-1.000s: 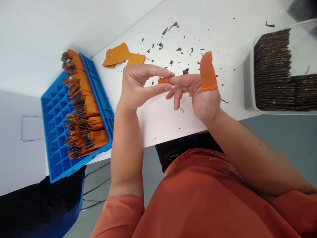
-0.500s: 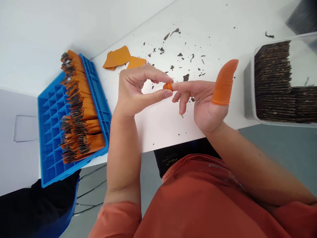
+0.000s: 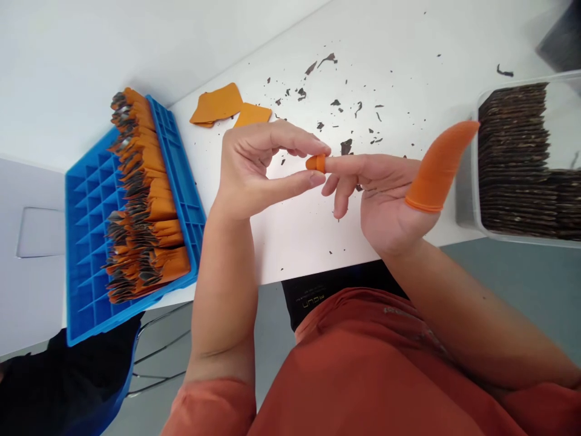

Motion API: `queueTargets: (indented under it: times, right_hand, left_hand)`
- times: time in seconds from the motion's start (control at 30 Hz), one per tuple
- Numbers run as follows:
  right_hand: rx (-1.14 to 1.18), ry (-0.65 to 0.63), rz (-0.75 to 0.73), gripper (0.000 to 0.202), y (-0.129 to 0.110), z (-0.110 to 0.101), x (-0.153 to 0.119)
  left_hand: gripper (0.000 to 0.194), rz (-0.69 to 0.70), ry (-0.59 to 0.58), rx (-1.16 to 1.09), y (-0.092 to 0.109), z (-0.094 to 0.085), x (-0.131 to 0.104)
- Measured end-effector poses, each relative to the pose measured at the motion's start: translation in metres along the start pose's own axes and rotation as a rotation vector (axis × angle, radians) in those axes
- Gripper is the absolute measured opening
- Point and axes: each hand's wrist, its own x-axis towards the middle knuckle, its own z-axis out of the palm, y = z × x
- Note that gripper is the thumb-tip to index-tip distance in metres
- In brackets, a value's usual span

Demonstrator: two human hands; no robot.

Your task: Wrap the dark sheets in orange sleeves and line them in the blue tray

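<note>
Between the thumb and index finger of my left hand [image 3: 258,166] is a small rolled orange finger cot [image 3: 316,163]. It sits around the tip of the index finger of my right hand [image 3: 390,194]. A longer orange cot [image 3: 438,169] covers my right thumb, which points up and away from the fingers. The other right fingers are loosely curled, with nothing seen in them. Both hands are above the white table [image 3: 299,224].
A blue divided crate [image 3: 95,242] at the left holds orange packets [image 3: 154,181]. Orange pieces [image 3: 220,103] lie behind my left hand, dark flakes [image 3: 346,146] on the table. A clear box [image 3: 476,181] with stacked dark sheets [image 3: 515,163] is at the right.
My right thumb has tilted to the right and away from the index finger. Both hands have shifted slightly right in view, still joined at the small cot.
</note>
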Motion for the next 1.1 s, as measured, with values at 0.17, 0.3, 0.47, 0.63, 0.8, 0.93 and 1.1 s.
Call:
queueTargets:
  times: [0.17, 0.3, 0.47, 0.63, 0.8, 0.93, 1.1]
  right_hand:
    - [0.027, -0.022, -0.116, 0.052, -0.001, 0.000, -0.001]
    - [-0.065, -0.057, -0.259, 0.053, 0.003, -0.001, -0.002]
    - [-0.220, -0.038, -0.304, 0.057, 0.004, -0.002, -0.004]
    - [-0.229, -0.044, -0.313, 0.059, 0.001, -0.001, -0.004]
    - [-0.223, -0.032, -0.329, 0.064, 0.000, 0.000, -0.002]
    - [-0.273, -0.015, -0.347, 0.068, 0.001, 0.000, -0.002]
    - [-0.227, -0.003, -0.310, 0.061, 0.002, 0.001, -0.003]
  left_hand:
    - [0.047, 0.028, -0.008, -0.002, 0.002, 0.001, -0.001]
    - [0.056, -0.006, -0.009, -0.022, 0.002, 0.004, 0.000]
    - [0.053, -0.052, 0.011, -0.116, 0.010, 0.008, 0.001]
    - [0.053, -0.155, 0.033, -0.108, 0.027, 0.007, 0.001]
    - [0.046, -0.066, 0.063, -0.187, 0.028, 0.008, 0.003]
    - [0.046, -0.062, 0.032, -0.183, 0.023, 0.007, 0.002]
    - [0.052, -0.153, 0.000, -0.090, 0.021, 0.005, -0.001]
